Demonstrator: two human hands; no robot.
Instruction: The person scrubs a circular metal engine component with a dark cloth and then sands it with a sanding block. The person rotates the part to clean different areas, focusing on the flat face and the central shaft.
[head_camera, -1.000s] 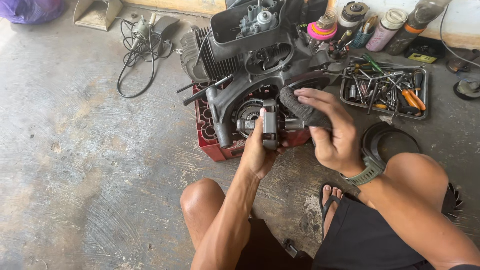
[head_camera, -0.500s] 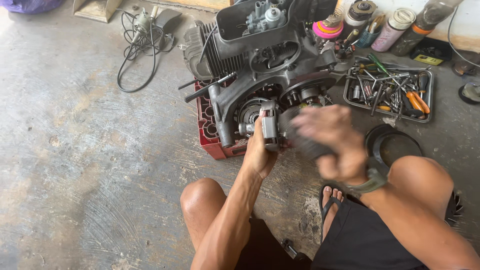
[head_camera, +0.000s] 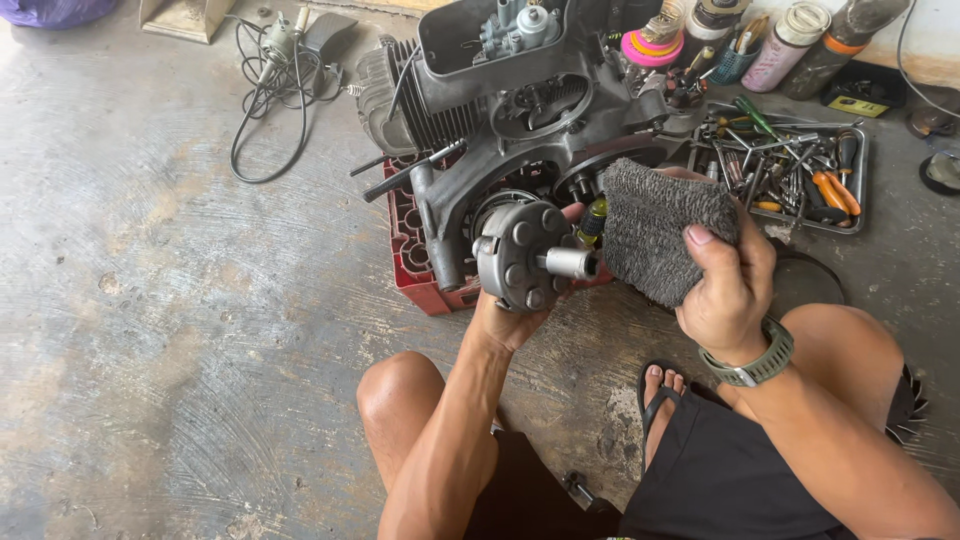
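A dark grey engine (head_camera: 520, 120) rests on a red plastic crate (head_camera: 410, 250) on the concrete floor. My left hand (head_camera: 520, 315) grips from below a round grey metal clutch part (head_camera: 520, 255) with a short shaft, held in front of the engine's open side. My right hand (head_camera: 725, 280), with a green watch on its wrist, holds a folded grey knitted cloth (head_camera: 660, 230) just right of the part's shaft. A small yellow-and-dark tool handle (head_camera: 594, 215) shows between part and cloth.
A metal tray (head_camera: 790, 170) of pliers and wrenches lies to the right of the engine. Cans and bottles (head_camera: 790, 40) stand at the back right. A black cable with a plug (head_camera: 275, 90) lies at the back left. My knees and sandalled foot (head_camera: 660, 400) are below.
My left hand has drawn the round clutch part out from the engine toward me. My right hand has lifted the grey cloth off the engine and brought it beside the part.
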